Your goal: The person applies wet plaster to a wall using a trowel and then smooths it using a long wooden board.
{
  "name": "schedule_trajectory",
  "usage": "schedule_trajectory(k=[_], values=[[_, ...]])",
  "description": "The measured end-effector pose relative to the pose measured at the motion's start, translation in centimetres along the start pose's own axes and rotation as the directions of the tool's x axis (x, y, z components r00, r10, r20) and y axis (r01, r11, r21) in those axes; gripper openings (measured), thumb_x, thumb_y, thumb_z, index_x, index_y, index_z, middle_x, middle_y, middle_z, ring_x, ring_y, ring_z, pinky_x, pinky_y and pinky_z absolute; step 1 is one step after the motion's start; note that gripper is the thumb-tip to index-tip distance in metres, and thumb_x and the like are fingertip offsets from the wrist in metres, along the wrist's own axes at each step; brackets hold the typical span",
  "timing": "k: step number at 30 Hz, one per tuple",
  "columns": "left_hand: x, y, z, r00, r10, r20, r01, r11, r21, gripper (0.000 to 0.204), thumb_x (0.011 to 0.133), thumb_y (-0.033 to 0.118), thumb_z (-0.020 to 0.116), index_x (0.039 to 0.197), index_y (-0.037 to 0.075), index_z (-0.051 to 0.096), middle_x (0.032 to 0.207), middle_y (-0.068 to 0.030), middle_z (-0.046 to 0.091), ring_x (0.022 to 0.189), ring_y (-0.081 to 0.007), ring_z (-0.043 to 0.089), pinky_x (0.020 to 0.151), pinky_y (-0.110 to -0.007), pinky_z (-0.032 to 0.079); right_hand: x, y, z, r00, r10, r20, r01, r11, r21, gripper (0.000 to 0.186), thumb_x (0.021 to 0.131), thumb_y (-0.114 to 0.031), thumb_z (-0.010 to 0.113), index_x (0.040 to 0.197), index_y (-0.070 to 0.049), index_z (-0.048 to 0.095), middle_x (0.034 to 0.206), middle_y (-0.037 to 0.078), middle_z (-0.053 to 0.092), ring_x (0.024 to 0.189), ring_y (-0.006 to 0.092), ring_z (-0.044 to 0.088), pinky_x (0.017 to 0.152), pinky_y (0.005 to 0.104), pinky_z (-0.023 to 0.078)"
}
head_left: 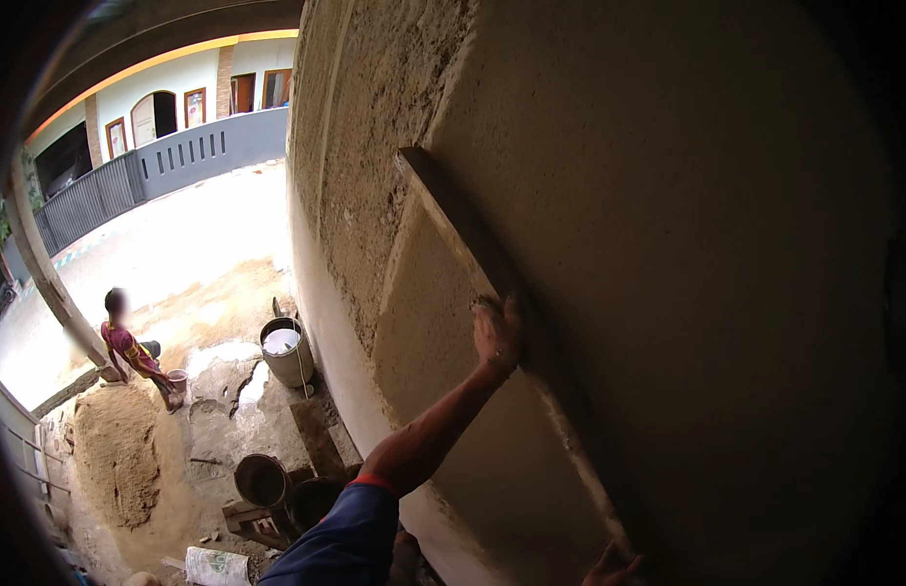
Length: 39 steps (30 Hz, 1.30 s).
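Note:
A long straightedge (453, 227) lies slantwise against the plastered wall (687, 244), its upper end on the border between smooth plaster and a rough, uncoated strip (385, 117). My left hand (498, 334) is closed around its middle, with the arm stretched up in a blue sleeve. At the bottom edge of the view, my right hand (614, 566) grips the lower end; only part of it shows. Wet-looking mortar clings along the straightedge's edge and near my left fingers.
Below left stand a drum of water (287, 354), a dark bucket (262, 481) and a wooden stand (253, 523). A sand heap (116, 454) lies farther left, where a person (131, 342) sits beside a small pail (178, 379). A white sack (217, 566) lies near the bottom.

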<state>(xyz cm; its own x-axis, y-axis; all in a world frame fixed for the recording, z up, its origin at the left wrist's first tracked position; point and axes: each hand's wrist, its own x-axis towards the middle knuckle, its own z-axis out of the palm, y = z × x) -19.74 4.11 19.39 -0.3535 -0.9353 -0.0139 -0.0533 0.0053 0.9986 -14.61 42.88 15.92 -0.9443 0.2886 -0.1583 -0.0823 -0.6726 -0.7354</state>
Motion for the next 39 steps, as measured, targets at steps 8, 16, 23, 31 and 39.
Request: schedule_trajectory(k=[8, 16, 23, 31, 39], values=[[-0.2, 19.7, -0.3, 0.996, 0.088, 0.023, -0.082, 0.98, -0.184, 0.077, 0.086, 0.044, 0.046, 0.127, -0.018, 0.022, 0.128, -0.0341, 0.033, 0.121, -0.0398, 0.035, 0.098, -0.04, 0.033, -3.6, -15.9, 14.9, 0.976, -0.202, 0.086, 0.206, 0.977, -0.048, 0.045, 0.086, -0.03, 0.055, 0.117, 0.002, 0.048, 0.116, 0.017, 0.051, 0.103, 0.0305, 0.05, 0.092, 0.0429, 0.043], [-1.4, 37.4, -0.9, 0.961, 0.275, 0.01, -0.257, 0.913, -0.317, 0.083, 0.082, 0.043, 0.051, 0.122, -0.022, 0.02, 0.114, -0.0335, 0.046, 0.108, -0.0414, 0.048, 0.089, -0.042, 0.04, -3.3, -26.6, 20.7, 0.916, -0.333, 0.225, 0.353, 0.934, -0.054, 0.053, 0.086, -0.025, 0.056, 0.125, 0.005, 0.038, 0.126, 0.019, 0.042, 0.116, 0.0317, 0.041, 0.094, 0.0453, 0.042], [0.4, 50.0, 0.1, 0.859, 0.484, -0.164, -0.511, 0.822, -0.25, 0.083, 0.082, 0.042, 0.052, 0.12, -0.024, 0.019, 0.103, -0.0305, 0.054, 0.097, -0.0367, 0.056, 0.081, -0.04, 0.046, 7.1, -35.9, 21.8, 0.658, -0.635, 0.406, 0.708, 0.705, -0.044, 0.05, 0.085, -0.019, 0.059, 0.127, -0.001, 0.038, 0.127, 0.015, 0.041, 0.115, 0.0256, 0.044, 0.093, 0.0333, 0.046], [7.6, 62.5, 1.0, 0.761, 0.633, -0.139, -0.648, 0.751, -0.125, 0.079, 0.08, 0.033, 0.054, 0.121, -0.025, 0.017, 0.094, -0.0243, 0.061, 0.086, -0.0338, 0.062, 0.075, -0.038, 0.05, 2.0, -42.8, 34.5, 0.723, -0.544, 0.425, 0.529, 0.832, 0.166, 0.056, 0.08, -0.022, 0.066, 0.126, -0.004, 0.04, 0.124, 0.013, 0.044, 0.107, 0.025, 0.049, 0.084, 0.0289, 0.052], [6.1, 69.2, 0.1, 0.76, 0.636, -0.135, -0.65, 0.734, -0.198, 0.08, 0.076, 0.022, 0.059, 0.117, -0.028, 0.013, 0.094, -0.026, 0.06, 0.086, -0.0316, 0.063, 0.074, -0.036, 0.051, 3.9, -52.5, 39.5, 0.639, -0.582, 0.503, 0.613, 0.78, 0.124, 0.055, 0.077, -0.019, 0.069, 0.123, -0.002, 0.043, 0.121, 0.011, 0.046, 0.1, 0.0222, 0.054, 0.08, 0.0276, 0.054]])
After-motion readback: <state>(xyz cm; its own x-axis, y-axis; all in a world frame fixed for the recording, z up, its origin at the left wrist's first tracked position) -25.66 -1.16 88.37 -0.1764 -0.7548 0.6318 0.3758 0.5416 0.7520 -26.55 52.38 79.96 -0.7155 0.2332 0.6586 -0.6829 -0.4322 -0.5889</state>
